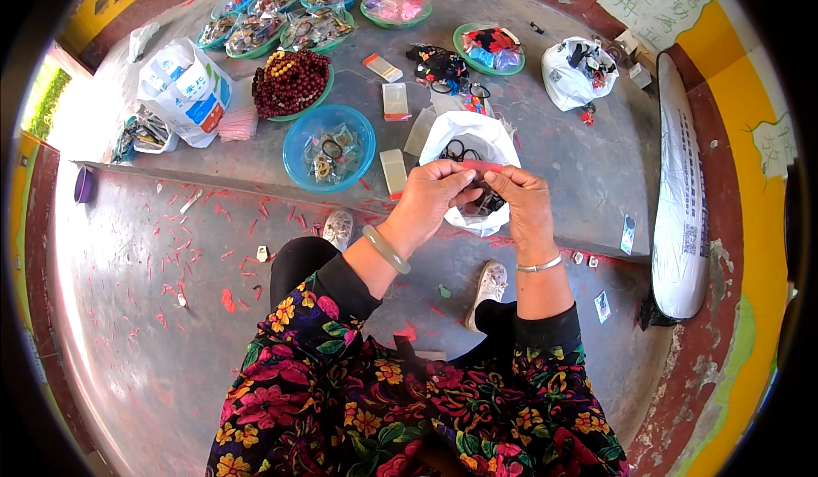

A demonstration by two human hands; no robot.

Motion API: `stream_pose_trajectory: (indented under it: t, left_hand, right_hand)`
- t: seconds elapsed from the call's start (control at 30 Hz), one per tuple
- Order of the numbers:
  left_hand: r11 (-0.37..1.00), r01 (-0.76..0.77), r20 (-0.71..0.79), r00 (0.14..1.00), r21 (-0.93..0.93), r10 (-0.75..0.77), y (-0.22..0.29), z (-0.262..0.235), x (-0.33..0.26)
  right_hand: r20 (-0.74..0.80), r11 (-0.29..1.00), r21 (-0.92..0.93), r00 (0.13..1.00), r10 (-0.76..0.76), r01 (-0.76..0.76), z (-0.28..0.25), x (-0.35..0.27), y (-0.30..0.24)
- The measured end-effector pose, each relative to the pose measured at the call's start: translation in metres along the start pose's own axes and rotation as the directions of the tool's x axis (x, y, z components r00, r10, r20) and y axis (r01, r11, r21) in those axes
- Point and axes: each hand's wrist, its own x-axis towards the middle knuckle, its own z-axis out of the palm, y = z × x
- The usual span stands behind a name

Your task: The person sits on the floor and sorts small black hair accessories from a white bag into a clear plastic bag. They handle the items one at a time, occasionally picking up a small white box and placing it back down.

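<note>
My left hand [426,200] and my right hand [530,213] meet in front of me, both pinching a thin red strip [482,167] between thumbs and fingertips. What the strip is made of, and whether anything else is between the fingers, I cannot make out. Under and behind the hands stands an open white plastic bag [498,136] with black hair ties [457,149] and other dark bits in it. Left of it a blue bowl [296,168] holds small clear packets with a black ring on top. A pale narrow box [393,173] lies between bowl and bag.
Dark red bead strings [291,86] fill a green tray. Farther back stand several green and blue bowls [319,29] of packets. White bags [183,93] stand left and right [562,85]. A long wrapped roll [679,196] leans at right. Red scraps [228,300] litter the floor below a ledge.
</note>
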Motion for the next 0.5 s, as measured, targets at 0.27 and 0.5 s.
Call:
stream_pose_trajectory:
  t: [0.27, 0.5]
  left_hand:
    - [0.997, 0.008, -0.003, 1.000, -0.071, -0.009, 0.001, 0.001, 0.000]
    - [0.991, 0.036, -0.008, 0.999, -0.132, -0.037, 0.001, 0.001, 0.001]
  right_hand:
    - [-0.007, 0.994, -0.065, 0.996, -0.091, 0.090, -0.002, 0.002, 0.010]
    - [-0.006, 0.998, 0.016, 0.998, -0.058, 0.058, -0.001, 0.002, 0.008]
